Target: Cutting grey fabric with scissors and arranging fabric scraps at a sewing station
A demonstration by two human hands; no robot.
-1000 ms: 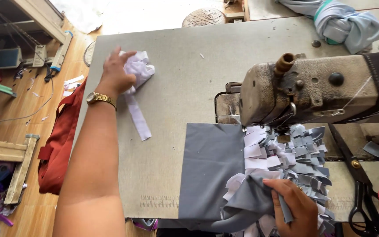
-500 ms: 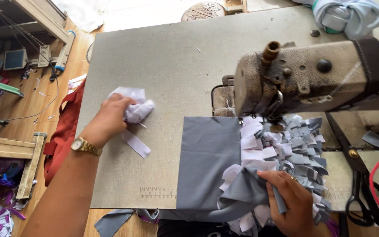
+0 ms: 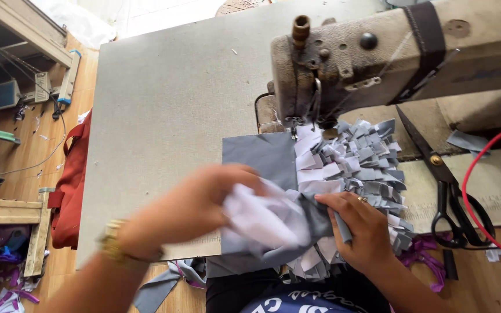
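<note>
**Bringing the white strips to the gray panel**

Holding a loose bunch of white fabric strips (image 3: 265,217), our left hand (image 3: 195,203) hovers, motion-blurred, over the near edge of the sewing table (image 3: 163,104), its fingers curled around the bunch. Our right hand (image 3: 363,232) lies just beside it, pressing flat on the gray panel (image 3: 259,156) and pinching a folded gray strip (image 3: 331,217) against it (the thumb is hidden, so how tightly is hard to say). The bunch sits directly left of the right hand, nearly touching; the left hand is the nearer one to it. The panel's ruffled rows (image 3: 360,159) run away from us toward the needle of the sewing machine (image 3: 389,52), at the table's right side. Black scissors (image 3: 445,185) lie well to the right.

Half a second earlier the left hand was out near the table's middle with the bunch; now it has come in over the panel.
</note>
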